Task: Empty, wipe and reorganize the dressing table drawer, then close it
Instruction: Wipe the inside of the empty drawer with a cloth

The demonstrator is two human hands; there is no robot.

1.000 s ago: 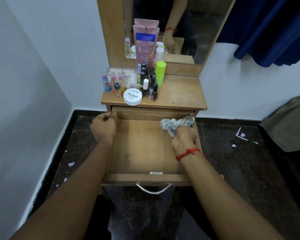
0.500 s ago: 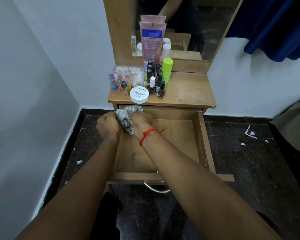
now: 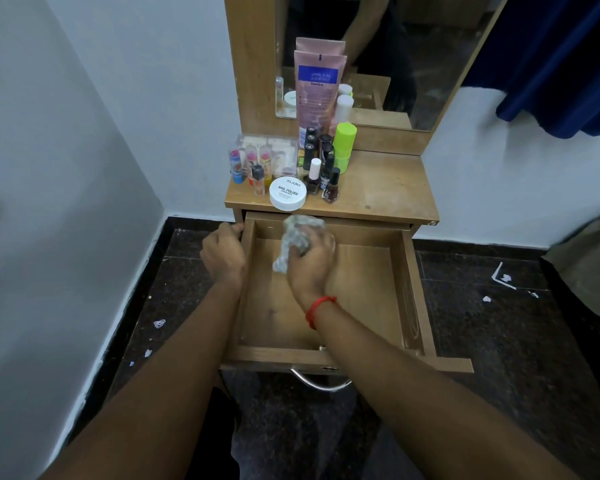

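Right hand (image 3: 312,261), red thread (image 3: 321,306) at the wrist, curled tight round a crumpled grey-white cloth (image 3: 293,237) inside the pulled-out drawer (image 3: 409,289). Nearest, a curved metal handle (image 3: 321,384) under the drawer's front board. Past that, bare wooden bottom on show, with hand and cloth toward the back, left of centre, the cloth poking up near the rear wall; cannot tell whether pressed to the wood. Left hand (image 3: 222,252) outside the drawer at its back-left corner, fingers curled on the side wall's edge. Farther on, the worktop (image 3: 385,188), things crowded on its left half: a white round tub (image 3: 288,193) marked as nail polish at the front edge, small dark nail polish bottles (image 3: 330,185) just beside it, a clear plastic box (image 3: 274,150) behind, contents too blurred to tell, with little coloured bottles (image 3: 238,164) standing before it. Behind those, a lime-green container (image 3: 345,143) and a tall pink tube (image 3: 317,88) upright against the mirror (image 3: 430,64).
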